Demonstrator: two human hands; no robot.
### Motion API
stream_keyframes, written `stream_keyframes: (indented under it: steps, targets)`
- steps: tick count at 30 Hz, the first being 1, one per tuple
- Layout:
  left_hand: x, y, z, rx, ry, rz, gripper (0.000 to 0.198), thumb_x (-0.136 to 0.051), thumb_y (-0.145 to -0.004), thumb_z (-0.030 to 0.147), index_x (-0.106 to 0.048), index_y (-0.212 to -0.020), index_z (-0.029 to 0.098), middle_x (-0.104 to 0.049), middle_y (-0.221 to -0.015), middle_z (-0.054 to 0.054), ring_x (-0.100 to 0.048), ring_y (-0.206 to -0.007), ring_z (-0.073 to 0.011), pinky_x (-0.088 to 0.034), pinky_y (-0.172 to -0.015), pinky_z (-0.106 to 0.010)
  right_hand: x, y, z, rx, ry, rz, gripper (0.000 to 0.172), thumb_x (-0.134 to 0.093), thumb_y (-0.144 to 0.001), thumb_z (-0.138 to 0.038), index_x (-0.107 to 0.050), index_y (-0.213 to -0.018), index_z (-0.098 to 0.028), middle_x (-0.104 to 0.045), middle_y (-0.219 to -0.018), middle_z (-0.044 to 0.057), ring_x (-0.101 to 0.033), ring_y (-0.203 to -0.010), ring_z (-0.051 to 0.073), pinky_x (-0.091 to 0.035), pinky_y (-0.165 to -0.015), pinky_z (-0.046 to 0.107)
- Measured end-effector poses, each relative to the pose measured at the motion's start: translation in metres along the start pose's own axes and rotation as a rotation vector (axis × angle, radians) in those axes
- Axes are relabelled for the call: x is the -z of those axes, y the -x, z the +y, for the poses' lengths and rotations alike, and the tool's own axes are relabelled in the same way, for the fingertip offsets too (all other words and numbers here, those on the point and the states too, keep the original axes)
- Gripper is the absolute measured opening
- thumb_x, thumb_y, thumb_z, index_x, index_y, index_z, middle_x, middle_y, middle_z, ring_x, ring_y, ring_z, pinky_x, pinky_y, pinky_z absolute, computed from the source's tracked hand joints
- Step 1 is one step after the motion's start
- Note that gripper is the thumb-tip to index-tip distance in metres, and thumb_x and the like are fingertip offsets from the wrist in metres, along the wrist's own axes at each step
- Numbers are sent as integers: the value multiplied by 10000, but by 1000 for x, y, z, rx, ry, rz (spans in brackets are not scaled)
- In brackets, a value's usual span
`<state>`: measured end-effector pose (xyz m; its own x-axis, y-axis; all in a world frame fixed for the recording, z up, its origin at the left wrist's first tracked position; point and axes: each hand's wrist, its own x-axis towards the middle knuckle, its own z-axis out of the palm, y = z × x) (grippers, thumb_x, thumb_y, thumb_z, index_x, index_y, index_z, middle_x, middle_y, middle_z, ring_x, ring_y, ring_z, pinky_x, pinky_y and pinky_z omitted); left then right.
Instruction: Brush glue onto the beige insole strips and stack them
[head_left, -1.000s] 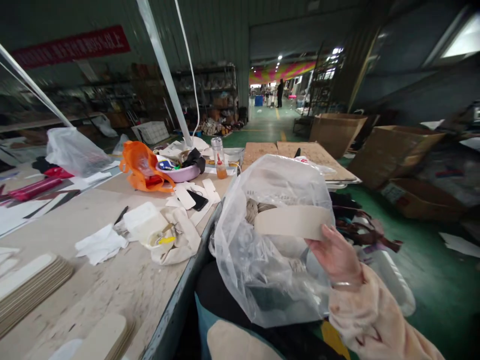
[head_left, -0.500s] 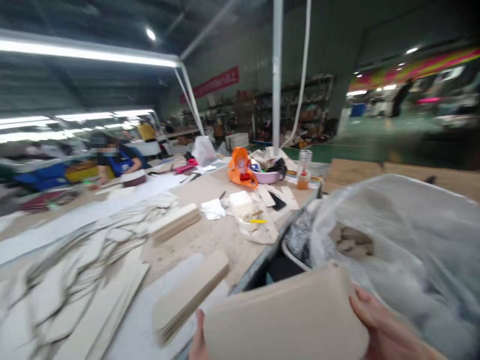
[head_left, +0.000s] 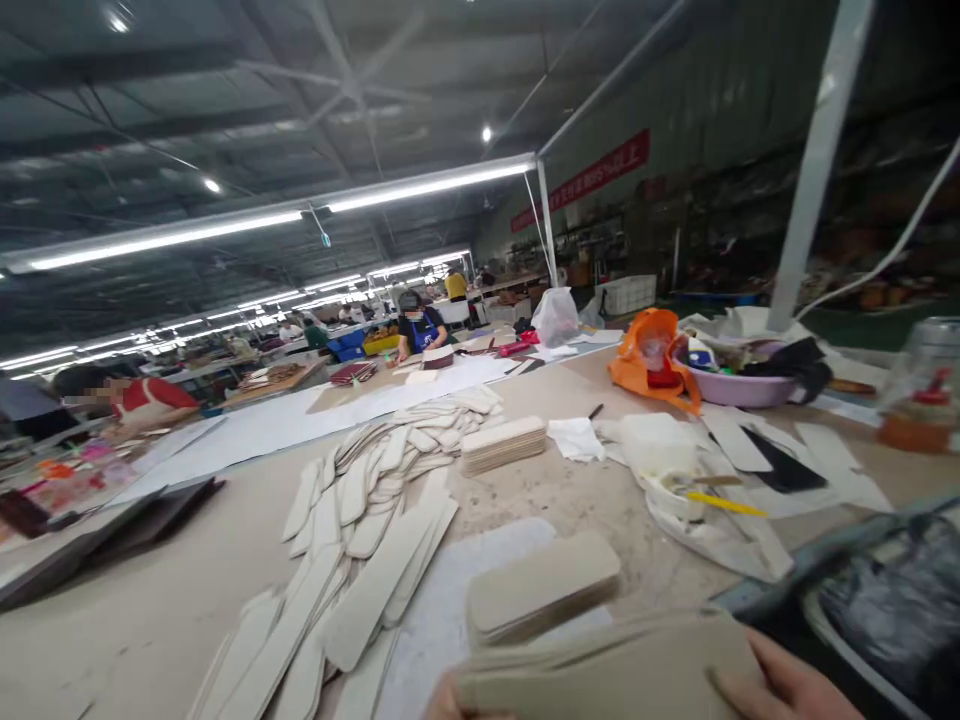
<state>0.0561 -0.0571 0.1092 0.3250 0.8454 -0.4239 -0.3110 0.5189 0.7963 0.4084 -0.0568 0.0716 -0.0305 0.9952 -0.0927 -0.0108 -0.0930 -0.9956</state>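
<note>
At the bottom edge I hold a flat stack of beige pieces (head_left: 607, 670) over the near edge of the worktable (head_left: 187, 560). My right hand (head_left: 787, 685) grips its right end with the fingers laid over the top. Only a sliver of my left hand (head_left: 444, 702) shows, at the stack's left end. Just beyond lies another beige stack (head_left: 540, 595) on a white sheet. Several long beige strips (head_left: 375, 530) fan out across the middle of the table, with a third neat stack (head_left: 502, 443) behind them.
At the right are a white tub with a yellow pen (head_left: 675, 470), an orange bag (head_left: 649, 355), a pink basin (head_left: 739, 385) and a bottle (head_left: 919, 395). A metal post (head_left: 817, 170) rises there. A dark bin (head_left: 885, 610) sits off the table's edge. Other people (head_left: 420, 325) work at far tables.
The view has swung left from the plastic bag to the worktable. The beige pieces came out of the bag and down to the table's near edge, and my left hand has joined my right on them.
</note>
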Motion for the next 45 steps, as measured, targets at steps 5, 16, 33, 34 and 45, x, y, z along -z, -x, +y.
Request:
stream_keyframes:
  steps: [5, 16, 33, 34, 45]
  targets:
    - [11, -30, 46, -461, -477, 198, 267, -842, -564, 215, -733, -803, 168, -740, -808, -33, -643, -777, -194, -515, -743, -299, -30, -66, -45, 267, 154, -89, 331, -726, -695, -366, -675, -982, -209, -685, -886, 33, -623, -859, 236, -511, -807, 356]
    - [62, -151, 77, -570, -809, 371, 399, -763, -616, 396, -629, -905, 156, -669, -737, 8, -610, -699, -169, -475, -674, -280, -55, -226, -14, 390, 400, -166, 263, -568, -744, -202, -629, -998, -174, -682, -901, 20, -617, -859, 184, -472, -801, 297]
    - [85, -164, 67, -910, -1303, 242, 165, -554, -688, 85, -583, -806, 197, -583, -980, -51, -581, -983, -196, -466, -905, -372, -34, -243, 40, 589, 629, -221, 421, -569, -744, -78, -709, -1119, -207, -598, -1298, 93, -564, -1195, 228, -417, -1029, 357]
    - [80, -153, 69, -978, -1333, 220, 196, -549, -694, 58, -581, -826, 198, -572, -1005, -55, -577, -1016, -197, -464, -921, -376, -29, -237, 35, 678, 650, -222, 432, -555, -768, -86, -690, -1159, -213, -579, -1322, 95, -557, -1204, 224, -425, -1021, 358]
    - [74, -97, 19, -1153, -1617, -59, 349, -434, -740, -50, -520, -972, 196, -527, -1073, -79, -550, -1136, -212, -524, -894, -341, -12, -180, 30, 822, 1064, -435, 589, -507, -755, -8, -592, -1290, -238, -501, -1397, 120, -511, -1233, 259, -434, -995, 420]
